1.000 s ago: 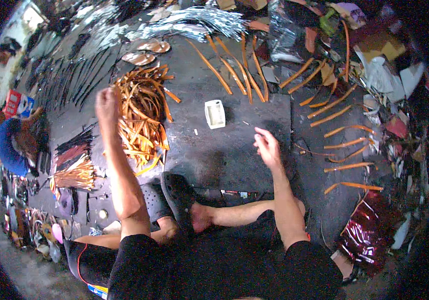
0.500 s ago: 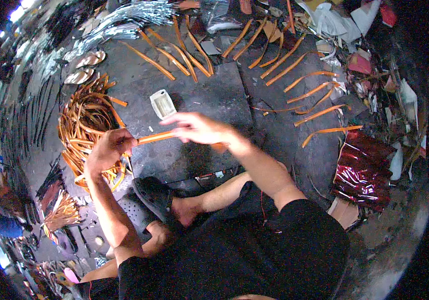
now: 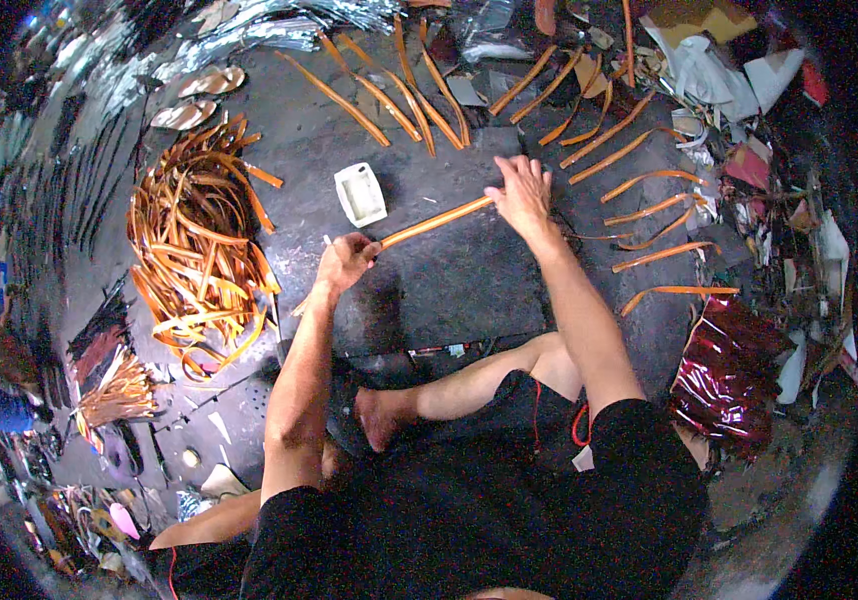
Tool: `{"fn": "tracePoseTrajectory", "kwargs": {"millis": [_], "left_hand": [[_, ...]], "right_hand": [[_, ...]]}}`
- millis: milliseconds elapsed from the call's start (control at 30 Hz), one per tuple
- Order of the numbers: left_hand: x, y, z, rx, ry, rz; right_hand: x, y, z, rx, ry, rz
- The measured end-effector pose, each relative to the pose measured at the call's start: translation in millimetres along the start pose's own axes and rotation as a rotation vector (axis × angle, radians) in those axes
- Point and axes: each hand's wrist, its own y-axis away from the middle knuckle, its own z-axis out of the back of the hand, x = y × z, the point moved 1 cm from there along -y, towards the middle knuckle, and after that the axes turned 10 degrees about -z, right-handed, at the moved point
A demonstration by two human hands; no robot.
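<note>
A flat orange-brown strip (image 3: 437,222) stretches slantwise, nearly straight, between my two hands above the dark floor board (image 3: 429,300). My left hand (image 3: 347,262) is closed, pinching its lower left end between thumb and fingers. At the upper right end is my right hand (image 3: 526,195), its fingers stretched out and the thumb touching the strip. Just beyond my left hand stands a small white rectangular tray (image 3: 359,171). To the left lies a big tangled heap of similar strips (image 3: 199,245).
Single strips (image 3: 654,257) lie spaced in an arc along the far and right sides. Dark red shiny sheeting (image 3: 724,375) is at the right, below scrap (image 3: 714,75). Sandals (image 3: 184,115) lie beyond the heap. A bundle of short strips (image 3: 119,390) sits at the left.
My right hand has moved right and away from me, toward the strip's far end, exposing more of it. The left hand has shifted right, away from the heap. The view has turned slightly.
</note>
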Motion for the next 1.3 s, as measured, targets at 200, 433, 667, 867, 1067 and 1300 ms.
{"fn": "tracePoseTrajectory", "kwargs": {"millis": [200, 433, 667, 867, 1067, 1300], "left_hand": [[8.2, -2.4, -8.6, -0.017, -0.010, 0.027], [6.5, 0.4, -8.2, -0.037, -0.075, -0.082], [20.8, 7.7, -12.3, -0.099, 0.033, -0.195], [4.6, 10.3, -8.8, -0.118, 0.023, -0.160], [46.1, 4.8, -11.6, -0.071, 0.286, -0.140], [47.9, 15.4, 3.0, 0.043, 0.369, -0.028]], "right_hand": [[126.6, 30.9, -1.5, 0.205, -0.339, 0.344], [154.2, 20.8, -12.9, 0.161, -0.294, 0.406], [139.5, 32.4, -19.9, 0.076, -0.607, 0.394], [-6.6, 38.4, -5.4, 0.413, -1.054, -0.429], [-6.9, 51.6, 4.1, 0.623, -0.607, -0.411], [118.3, 107.3, -30.4, 0.351, -0.588, 0.140]]}}
